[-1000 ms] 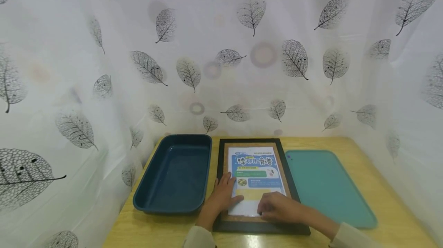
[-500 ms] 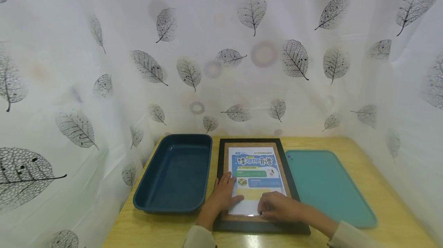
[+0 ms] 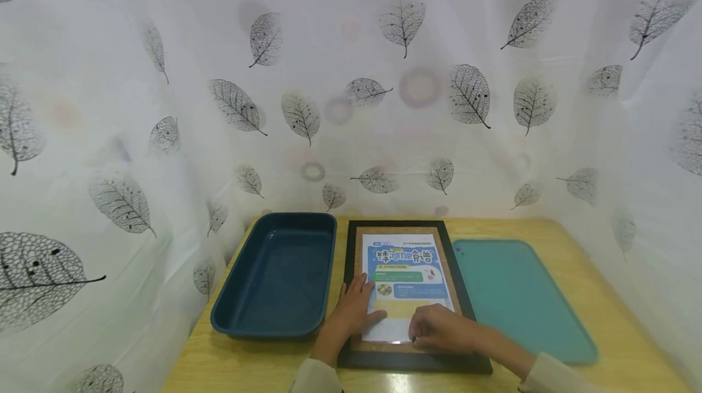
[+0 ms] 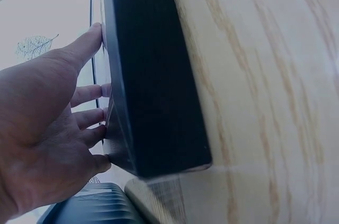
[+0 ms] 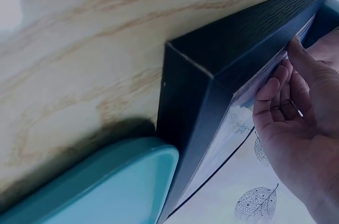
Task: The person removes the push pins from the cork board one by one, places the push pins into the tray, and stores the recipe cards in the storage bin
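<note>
A printed sheet (image 3: 408, 272) with blue, green and yellow panels lies on a cork board (image 3: 378, 346) in a black frame (image 3: 411, 361). My left hand (image 3: 351, 309) rests spread over the board's left side, with fingertips and thumb on the sheet. In the left wrist view its fingers reach over the frame's edge. At the sheet's lower edge, my right hand (image 3: 441, 327) has curled fingers and pinches a small dark thing (image 3: 414, 339), possibly a pushpin. The right wrist view shows the thumb (image 5: 303, 60) down against the board; the pinched thing is hidden there.
Left of the frame stands a deep dark blue basin (image 3: 276, 283). A teal tray (image 3: 526, 301) lies close on the right, with small purple and dark dots (image 3: 459, 250) at its far left corner. A leaf-patterned curtain (image 3: 351, 137) encloses the wooden table (image 3: 554, 240).
</note>
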The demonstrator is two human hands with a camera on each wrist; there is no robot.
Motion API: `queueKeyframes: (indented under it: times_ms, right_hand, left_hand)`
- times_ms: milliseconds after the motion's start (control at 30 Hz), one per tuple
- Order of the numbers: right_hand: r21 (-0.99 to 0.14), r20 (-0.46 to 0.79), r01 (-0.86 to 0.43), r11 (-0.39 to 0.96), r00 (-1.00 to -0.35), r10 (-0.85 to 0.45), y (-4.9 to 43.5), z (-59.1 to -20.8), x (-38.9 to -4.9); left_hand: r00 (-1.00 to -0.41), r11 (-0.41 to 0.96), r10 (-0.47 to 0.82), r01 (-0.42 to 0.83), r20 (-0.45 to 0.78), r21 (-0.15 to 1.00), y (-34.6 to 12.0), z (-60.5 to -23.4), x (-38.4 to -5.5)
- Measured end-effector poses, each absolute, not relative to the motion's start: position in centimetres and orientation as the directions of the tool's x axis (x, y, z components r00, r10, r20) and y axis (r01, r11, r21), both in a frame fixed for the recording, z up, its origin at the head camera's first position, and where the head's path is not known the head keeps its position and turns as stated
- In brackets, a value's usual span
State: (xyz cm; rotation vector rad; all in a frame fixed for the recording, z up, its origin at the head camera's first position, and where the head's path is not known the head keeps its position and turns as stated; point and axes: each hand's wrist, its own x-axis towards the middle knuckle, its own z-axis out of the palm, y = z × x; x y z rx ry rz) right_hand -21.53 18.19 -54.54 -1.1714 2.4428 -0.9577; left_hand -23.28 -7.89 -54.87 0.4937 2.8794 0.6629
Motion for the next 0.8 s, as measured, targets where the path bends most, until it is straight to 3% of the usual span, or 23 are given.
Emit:
queueKeyframes:
  times_ms: [333,600,800]
  right_hand:
    - [-0.613,0.281,-0.732,0.297,-0.554,-0.784,18.4,-55.6,-21.2]
    - [-0.662,0.196,-0.663,0.350,-0.604,-0.773,18.1,-55.5,-20.9]
    - [-0.618,0.209,-0.703,0.354,-0.580,-0.787,17.4,-55.5,-20.8]
  left_hand:
    - [-0.939,0.853,0.339,0.277,-0.066,0.442,-7.8,-54.8,-23.3]
    - [-0.937,0.846,0.344,0.279,-0.065,0.454,-8.0,-54.8,-23.1]
    - [-0.934,0.845,0.351,0.287,-0.063,0.452,-8.0,-54.7,-23.2]
